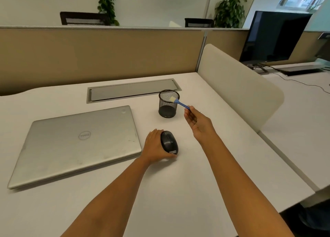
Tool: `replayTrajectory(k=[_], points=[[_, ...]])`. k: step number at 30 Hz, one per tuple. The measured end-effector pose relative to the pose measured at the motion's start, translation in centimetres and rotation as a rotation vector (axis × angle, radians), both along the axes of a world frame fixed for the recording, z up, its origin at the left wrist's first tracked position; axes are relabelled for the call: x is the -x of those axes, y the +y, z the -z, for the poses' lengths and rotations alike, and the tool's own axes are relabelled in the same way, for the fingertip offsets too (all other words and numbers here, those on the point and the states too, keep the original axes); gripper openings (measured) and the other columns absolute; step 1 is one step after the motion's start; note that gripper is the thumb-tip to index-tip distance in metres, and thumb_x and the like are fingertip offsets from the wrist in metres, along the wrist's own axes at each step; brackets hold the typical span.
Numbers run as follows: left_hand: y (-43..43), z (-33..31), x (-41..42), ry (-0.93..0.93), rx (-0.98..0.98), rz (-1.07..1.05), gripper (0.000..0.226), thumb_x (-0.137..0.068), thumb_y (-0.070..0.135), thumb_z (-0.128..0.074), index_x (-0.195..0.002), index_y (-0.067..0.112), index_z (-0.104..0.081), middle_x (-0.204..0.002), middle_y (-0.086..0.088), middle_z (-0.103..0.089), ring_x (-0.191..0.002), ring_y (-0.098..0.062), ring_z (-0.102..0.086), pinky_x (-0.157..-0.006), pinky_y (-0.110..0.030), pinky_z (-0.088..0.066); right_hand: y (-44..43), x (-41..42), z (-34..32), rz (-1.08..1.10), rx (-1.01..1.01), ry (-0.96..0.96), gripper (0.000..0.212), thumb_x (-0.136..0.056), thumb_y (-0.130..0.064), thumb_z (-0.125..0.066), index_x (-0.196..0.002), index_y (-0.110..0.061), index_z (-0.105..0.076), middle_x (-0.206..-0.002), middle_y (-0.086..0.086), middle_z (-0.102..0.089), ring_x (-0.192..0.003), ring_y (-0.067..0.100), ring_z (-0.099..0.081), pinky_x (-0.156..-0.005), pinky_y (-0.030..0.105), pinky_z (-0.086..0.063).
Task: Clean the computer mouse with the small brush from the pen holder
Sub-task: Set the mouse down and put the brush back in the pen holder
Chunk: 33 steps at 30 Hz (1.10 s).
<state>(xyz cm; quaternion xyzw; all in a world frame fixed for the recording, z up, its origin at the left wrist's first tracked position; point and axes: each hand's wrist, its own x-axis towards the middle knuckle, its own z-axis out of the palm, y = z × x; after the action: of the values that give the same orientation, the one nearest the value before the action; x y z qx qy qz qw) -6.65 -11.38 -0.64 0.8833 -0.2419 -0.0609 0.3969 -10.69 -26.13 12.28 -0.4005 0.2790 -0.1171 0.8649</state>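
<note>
A black computer mouse (169, 143) lies on the white desk (178, 192), and my left hand (155, 147) grips it from its left side. My right hand (198, 123) pinches the end of a small brush (179, 102) with a blue handle and pale bristles. The bristle end sits over the rim of the black mesh pen holder (167, 104), which stands just behind the mouse. The brush is well apart from the mouse.
A closed silver laptop (76, 144) lies left of the mouse. A grey cable hatch (132, 89) is set into the desk behind it. A beige partition (237, 86) borders the desk on the right, with a dark monitor (273, 37) beyond.
</note>
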Motion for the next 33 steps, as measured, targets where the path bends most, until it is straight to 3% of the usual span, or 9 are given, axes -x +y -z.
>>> replayTrajectory(k=[8, 18, 23, 27, 30, 33], points=[[0.1, 0.3, -0.9, 0.028, -0.025, 0.035, 0.093, -0.045, 0.061, -0.078, -0.122, 0.024, -0.041, -0.116, 0.005, -0.047, -0.103, -0.011, -0.041, -0.091, -0.026, -0.036, 0.5, -1.2, 0.3, 0.004, -0.008, -0.019, 0.027, -0.089, -0.012, -0.057, -0.112, 0.003, -0.06, -0.086, 0.011, -0.066, -0.082, 0.018, -0.064, -0.083, 0.032, -0.054], [0.3, 0.3, -0.8, 0.034, -0.059, 0.032, 0.094, -0.046, 0.063, -0.079, -0.123, 0.024, -0.041, -0.114, 0.005, -0.047, -0.103, -0.012, -0.042, -0.09, -0.026, -0.035, 0.9, -1.5, -0.1, -0.005, 0.007, -0.034, 0.026, -0.09, -0.014, -0.057, -0.11, 0.001, -0.061, -0.085, 0.01, -0.066, -0.079, 0.017, -0.065, -0.074, 0.025, -0.057], [0.3, 0.0, -0.7, 0.059, -0.079, 0.029, 0.093, -0.047, 0.063, -0.078, -0.123, 0.025, -0.04, -0.115, 0.006, -0.047, -0.102, -0.011, -0.041, -0.088, -0.025, -0.034, 0.7, -1.3, -0.6, -0.004, 0.016, -0.039, 0.016, -0.09, -0.014, -0.057, -0.097, -0.002, -0.064, -0.085, 0.01, -0.066, -0.079, 0.018, -0.065, -0.083, 0.031, -0.054], [0.2, -0.1, -0.9, 0.085, -0.086, 0.031, 0.087, -0.055, 0.063, -0.076, -0.124, 0.024, -0.04, -0.116, 0.004, -0.048, -0.104, -0.013, -0.042, -0.086, -0.025, -0.034, 0.6, -1.2, -0.8, -0.002, 0.02, -0.05, 0.027, -0.09, -0.014, -0.056, -0.111, 0.002, -0.061, -0.085, 0.01, -0.066, -0.078, 0.017, -0.065, -0.08, 0.029, -0.055], [0.1, -0.2, -0.9, 0.081, -0.103, 0.016, 0.078, -0.068, 0.061, -0.068, -0.127, 0.02, -0.04, -0.12, 0.0, -0.049, -0.106, -0.015, -0.042, -0.091, -0.028, -0.035, 0.6, -1.1, -0.9, -0.005, 0.018, -0.053, 0.028, -0.09, -0.014, -0.056, -0.112, 0.002, -0.06, -0.084, 0.009, -0.066, -0.078, 0.017, -0.065, -0.076, 0.027, -0.057], [-0.3, -0.6, -1.1, 0.086, -0.096, -0.026, 0.061, -0.086, 0.054, -0.051, -0.131, 0.015, -0.041, -0.13, -0.006, -0.049, -0.12, -0.023, -0.042, -0.107, -0.039, -0.032, 0.7, -1.4, -1.1, 0.003, 0.017, -0.052, 0.028, -0.09, -0.013, -0.055, -0.113, 0.003, -0.059, -0.085, 0.01, -0.065, -0.078, 0.017, -0.064, -0.085, 0.034, -0.055]])
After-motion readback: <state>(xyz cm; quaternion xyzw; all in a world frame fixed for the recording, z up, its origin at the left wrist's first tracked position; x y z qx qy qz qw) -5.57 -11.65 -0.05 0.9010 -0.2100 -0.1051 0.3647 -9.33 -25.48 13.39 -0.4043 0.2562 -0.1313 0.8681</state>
